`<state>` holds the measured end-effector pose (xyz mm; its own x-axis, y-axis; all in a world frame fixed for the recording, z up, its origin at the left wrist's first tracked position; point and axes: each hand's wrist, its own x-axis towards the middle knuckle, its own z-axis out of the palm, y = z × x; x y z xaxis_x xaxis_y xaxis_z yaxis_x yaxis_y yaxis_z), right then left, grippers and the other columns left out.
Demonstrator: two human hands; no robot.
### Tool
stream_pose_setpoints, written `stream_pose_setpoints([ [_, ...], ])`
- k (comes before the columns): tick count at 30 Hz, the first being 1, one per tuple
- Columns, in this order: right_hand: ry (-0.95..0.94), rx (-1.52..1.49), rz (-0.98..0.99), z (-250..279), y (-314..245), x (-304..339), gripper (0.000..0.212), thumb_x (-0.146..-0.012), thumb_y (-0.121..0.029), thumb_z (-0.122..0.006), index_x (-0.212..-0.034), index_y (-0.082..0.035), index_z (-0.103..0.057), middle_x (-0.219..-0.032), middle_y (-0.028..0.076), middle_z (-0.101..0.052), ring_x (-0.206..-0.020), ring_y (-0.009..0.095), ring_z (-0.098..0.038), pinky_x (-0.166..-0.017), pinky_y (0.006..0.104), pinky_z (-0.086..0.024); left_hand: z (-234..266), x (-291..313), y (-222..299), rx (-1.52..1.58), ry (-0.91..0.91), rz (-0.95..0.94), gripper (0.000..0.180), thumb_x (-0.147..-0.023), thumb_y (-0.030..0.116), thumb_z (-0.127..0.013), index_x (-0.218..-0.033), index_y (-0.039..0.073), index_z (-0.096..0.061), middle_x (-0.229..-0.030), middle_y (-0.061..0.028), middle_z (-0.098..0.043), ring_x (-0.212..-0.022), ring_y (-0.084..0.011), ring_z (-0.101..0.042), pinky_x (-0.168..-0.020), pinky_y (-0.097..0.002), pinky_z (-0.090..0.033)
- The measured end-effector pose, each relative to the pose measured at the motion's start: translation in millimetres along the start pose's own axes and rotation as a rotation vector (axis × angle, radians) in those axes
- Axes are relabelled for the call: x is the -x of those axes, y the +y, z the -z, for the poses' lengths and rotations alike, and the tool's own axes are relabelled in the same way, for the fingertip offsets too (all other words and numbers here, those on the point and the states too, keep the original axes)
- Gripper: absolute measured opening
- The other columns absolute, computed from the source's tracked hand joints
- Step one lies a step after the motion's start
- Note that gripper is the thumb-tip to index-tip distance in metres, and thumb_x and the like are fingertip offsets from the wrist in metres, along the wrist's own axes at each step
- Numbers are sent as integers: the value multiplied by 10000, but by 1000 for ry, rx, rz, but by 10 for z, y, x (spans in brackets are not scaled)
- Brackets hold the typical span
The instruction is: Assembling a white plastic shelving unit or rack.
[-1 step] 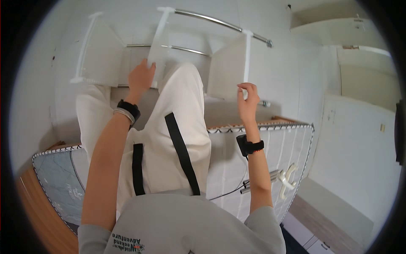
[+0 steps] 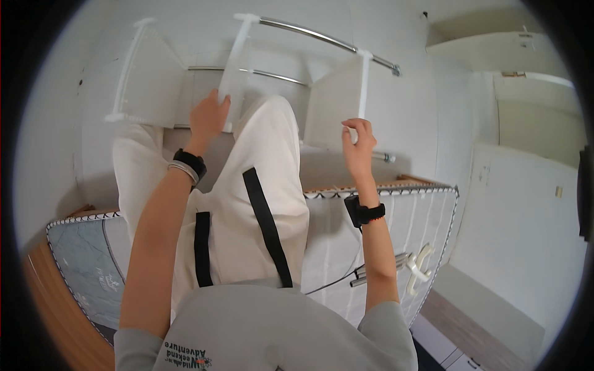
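A rack of white panels joined by shiny metal tubes lies on its side on the floor in front of my legs. My left hand (image 2: pixel 209 117) is closed on the near part of the middle panel (image 2: pixel 235 68), with its fingertips on the panel's edge. At the near corner of the right panel (image 2: pixel 336 102), my right hand (image 2: pixel 359 145) is curled, thumb and fingers around the white corner piece. The left panel (image 2: pixel 148 77) stands apart from both hands. Metal tubes (image 2: pixel 309 32) run through the panel corners, and one tube end (image 2: pixel 388 158) sticks out beyond my right hand.
I sit on a bed edge with a quilted cover (image 2: pixel 328 247). Beside my right forearm lie loose metal tubes (image 2: pixel 371 276) and white plastic connectors (image 2: pixel 421 269). A dark cable (image 2: pixel 334 283) crosses the cover. A white cabinet (image 2: pixel 520 210) stands at the right.
My right hand has shifted slightly left at the panel corner, its fingers a little more bent. The left hand keeps its place on the middle panel.
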<state>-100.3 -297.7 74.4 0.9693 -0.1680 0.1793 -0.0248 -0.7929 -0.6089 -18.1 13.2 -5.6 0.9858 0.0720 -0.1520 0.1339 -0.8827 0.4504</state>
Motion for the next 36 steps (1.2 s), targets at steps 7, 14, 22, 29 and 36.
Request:
stream_pose_setpoints([
  [7, -124, 364, 11, -573, -253, -353, 430, -742, -185, -600, -1147, -109, -477, -1271, 164, -366, -1166, 292, -384, -920, 471, -263, 78, 47, -18, 117, 33, -7, 313, -838, 343, -479, -866, 33, -515, -684, -181, -599, -667, -370, -584, -610, -459, -460],
  [14, -144, 418, -337, -309, 525, -169, 621, -767, -199, -574, -1272, 0, -273, -1208, 296, -412, -1041, 437, -479, -846, 469, -413, 120, -135, 94, 221, -11, 35, 262, -789, 272, -511, -868, 24, -546, -656, -166, -605, -627, -345, -595, -583, -445, -472],
  [22, -201, 541, -504, -374, 360, -141, 536, -798, -223, -507, -1231, 10, -293, -1072, 296, -527, -951, 431, -540, -812, 487, -431, 190, -78, 78, 273, -105, 62, 324, -833, 344, -486, -895, 28, -522, -676, -160, -606, -637, -348, -596, -584, -449, -471],
  [29, -167, 580, -437, -443, 395, -138, 540, -801, -227, -498, -1232, 10, -273, -1182, 281, -442, -1004, 435, -505, -824, 491, -424, 389, -374, -549, 46, 278, 70, 392, -799, 297, -521, -1027, -16, -460, -1057, -208, -524, -976, -330, -520, -797, -434, -427],
  [36, -217, 520, -511, -452, 282, -146, 582, -794, -222, -491, -1256, 36, -248, -1205, 301, -424, -1065, 444, -463, -870, 497, -388, 1123, -610, -1843, -378, 653, 58, 431, -767, 257, -548, -1097, 6, -429, -1122, -181, -500, -1062, -316, -478, -886, -438, -363],
])
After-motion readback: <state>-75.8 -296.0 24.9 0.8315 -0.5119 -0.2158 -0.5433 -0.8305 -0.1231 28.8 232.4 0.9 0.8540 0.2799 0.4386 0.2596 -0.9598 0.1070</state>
